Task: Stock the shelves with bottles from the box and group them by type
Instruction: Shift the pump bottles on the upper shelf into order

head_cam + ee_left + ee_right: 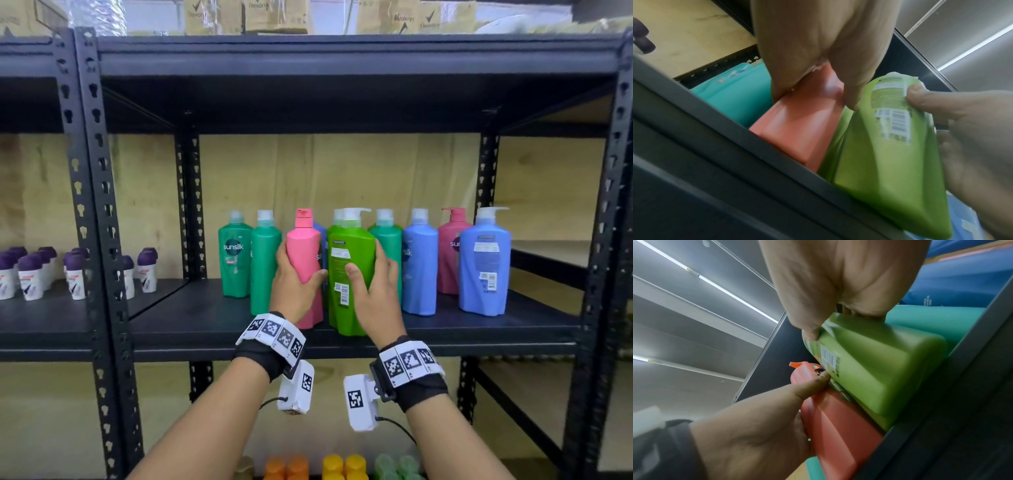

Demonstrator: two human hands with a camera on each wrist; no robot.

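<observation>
Seen from your head, your left hand [297,282] grips the pink bottle [305,253] and your right hand [375,291] the lime-green bottle [349,270] at the shelf [191,325] front; wrist views show both bottles crowded, so sliding either could topple neighbours.

You have on black metal shelf [205,318]: three teal-green shampoo bottles [235,255], two lime-green pump bottles [349,274], two pink bottles [305,260], three blue bottles [419,263]

Flip-cap bottle [305,263] left of, just beside, pump bottle [349,274], both at shelf [191,329] front.
</observation>
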